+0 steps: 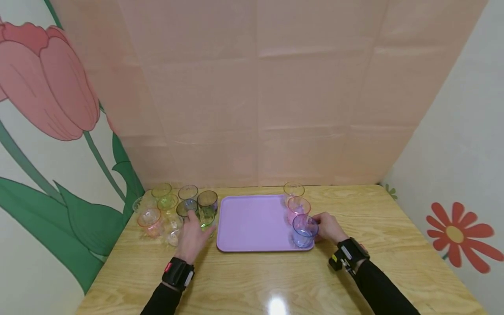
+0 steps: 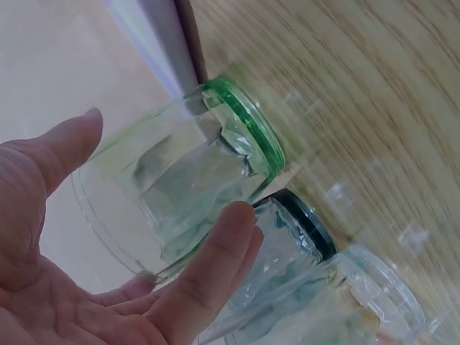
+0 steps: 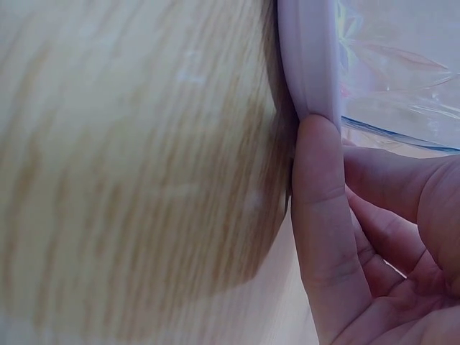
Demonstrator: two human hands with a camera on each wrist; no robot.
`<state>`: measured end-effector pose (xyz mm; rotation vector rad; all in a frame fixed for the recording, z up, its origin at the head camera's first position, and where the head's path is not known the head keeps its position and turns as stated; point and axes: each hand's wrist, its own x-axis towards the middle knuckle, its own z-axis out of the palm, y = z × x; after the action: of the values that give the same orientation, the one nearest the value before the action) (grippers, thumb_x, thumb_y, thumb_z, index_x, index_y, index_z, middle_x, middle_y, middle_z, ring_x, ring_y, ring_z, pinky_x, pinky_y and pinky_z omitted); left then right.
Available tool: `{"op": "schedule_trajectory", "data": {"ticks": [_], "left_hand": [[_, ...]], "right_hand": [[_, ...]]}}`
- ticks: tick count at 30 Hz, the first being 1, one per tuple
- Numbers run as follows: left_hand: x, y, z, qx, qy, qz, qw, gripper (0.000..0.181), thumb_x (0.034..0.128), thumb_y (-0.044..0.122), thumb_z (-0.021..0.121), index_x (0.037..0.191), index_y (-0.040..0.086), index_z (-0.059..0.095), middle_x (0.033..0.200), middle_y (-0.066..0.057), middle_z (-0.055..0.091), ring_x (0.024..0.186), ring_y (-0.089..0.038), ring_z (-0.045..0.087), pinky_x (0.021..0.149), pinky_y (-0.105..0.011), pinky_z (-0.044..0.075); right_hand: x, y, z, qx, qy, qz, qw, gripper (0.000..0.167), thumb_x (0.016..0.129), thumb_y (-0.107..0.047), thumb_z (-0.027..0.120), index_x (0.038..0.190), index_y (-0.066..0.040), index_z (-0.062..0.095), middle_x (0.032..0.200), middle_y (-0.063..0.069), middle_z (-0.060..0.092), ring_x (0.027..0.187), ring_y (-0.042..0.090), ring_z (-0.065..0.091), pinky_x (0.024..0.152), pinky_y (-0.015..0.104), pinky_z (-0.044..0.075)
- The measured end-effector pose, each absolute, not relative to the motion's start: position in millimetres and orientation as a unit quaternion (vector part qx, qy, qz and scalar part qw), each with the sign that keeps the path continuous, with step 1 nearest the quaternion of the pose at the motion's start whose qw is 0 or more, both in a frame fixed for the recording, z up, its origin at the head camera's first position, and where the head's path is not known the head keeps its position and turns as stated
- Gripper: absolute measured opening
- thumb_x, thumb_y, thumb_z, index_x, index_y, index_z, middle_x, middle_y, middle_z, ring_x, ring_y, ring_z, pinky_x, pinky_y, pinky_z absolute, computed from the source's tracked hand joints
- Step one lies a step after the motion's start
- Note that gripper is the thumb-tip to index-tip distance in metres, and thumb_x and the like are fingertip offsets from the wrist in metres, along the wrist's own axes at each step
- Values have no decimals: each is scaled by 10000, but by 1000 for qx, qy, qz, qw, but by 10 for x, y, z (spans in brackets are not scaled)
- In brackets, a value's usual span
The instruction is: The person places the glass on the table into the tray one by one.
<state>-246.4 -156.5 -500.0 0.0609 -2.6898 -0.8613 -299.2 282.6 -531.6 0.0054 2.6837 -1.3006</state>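
My left hand (image 1: 191, 238) reaches over the glasses left of the lilac tray (image 1: 252, 223). In the left wrist view its thumb and fingers (image 2: 208, 280) spread around a green-rimmed glass (image 2: 248, 126), with a gap by the thumb; a dark-rimmed glass (image 2: 309, 223) is beside it. My right hand (image 1: 328, 227) is at the tray's right edge, beside a blue glass (image 1: 304, 232). The right wrist view shows its index finger against the outer side of the tray rim (image 3: 309, 57) and the thumb on the inner side, pinching the rim.
Behind the blue glass, a pink glass (image 1: 298, 208) and a yellowish-rimmed glass (image 1: 293, 190) line the tray's right side. Several coloured glasses, including an orange-rimmed one (image 1: 149, 221), crowd the table's left. A pinkish sheet (image 1: 256, 109) hangs behind the wooden table (image 1: 244, 280).
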Motion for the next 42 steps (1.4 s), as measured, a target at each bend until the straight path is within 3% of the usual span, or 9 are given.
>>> {"op": "schedule_trajectory", "data": {"ticks": [9, 16, 23, 30, 36, 42], "left_hand": [[-2520, -1515, -5013, 40, -941, -299, 154, 691, 868, 311, 885, 1188, -48, 388, 1027, -348, 640, 917, -518, 698, 694, -569, 592], [-2544, -1502, -5017, 42, -938, -309, 152, 718, 863, 376, 889, 1162, -18, 369, 882, -308, 665, 734, -441, 711, 547, -479, 545], [-2568, -1476, -5059, 60, -940, -287, 172, 704, 859, 340, 866, 1175, -34, 360, 981, -338, 623, 822, -514, 681, 676, -600, 568], [-2693, -1506, -5251, 55, -934, -279, 215, 780, 825, 498, 880, 1138, 16, 352, 866, -273, 621, 686, -451, 676, 563, -582, 530], [-2657, -1474, -5137, 73, -938, -288, 177, 703, 862, 398, 851, 1164, 3, 353, 952, -300, 614, 751, -484, 678, 611, -571, 557], [-2629, -1502, -5188, 56, -934, -289, 202, 745, 798, 339, 860, 1230, -21, 372, 941, -277, 634, 726, -432, 677, 565, -523, 533]], "right_hand": [[-2985, 2821, -5317, 6, 896, -436, 81, 189, 934, 34, 743, 1111, 99, 757, 881, 122, 743, 703, 181, 706, 618, 365, 650], [-2977, 2827, -5310, 1, 897, -436, 79, 161, 929, 37, 742, 1078, 96, 761, 862, 129, 740, 702, 190, 704, 612, 363, 648], [-2983, 2816, -5322, 8, 895, -439, 82, 150, 937, 33, 741, 1075, 90, 759, 863, 114, 737, 707, 185, 707, 621, 370, 652], [-2994, 2826, -5324, 4, 896, -436, 84, 163, 947, 20, 742, 1088, 100, 751, 853, 96, 728, 701, 170, 695, 623, 369, 651], [-2985, 2813, -5298, 7, 895, -437, 86, 159, 949, 15, 742, 1088, 92, 756, 869, 113, 738, 713, 179, 700, 630, 367, 652], [-2980, 2820, -5283, 5, 894, -439, 93, 201, 951, 6, 753, 1128, 99, 750, 901, 137, 737, 732, 188, 702, 642, 368, 652]]}}
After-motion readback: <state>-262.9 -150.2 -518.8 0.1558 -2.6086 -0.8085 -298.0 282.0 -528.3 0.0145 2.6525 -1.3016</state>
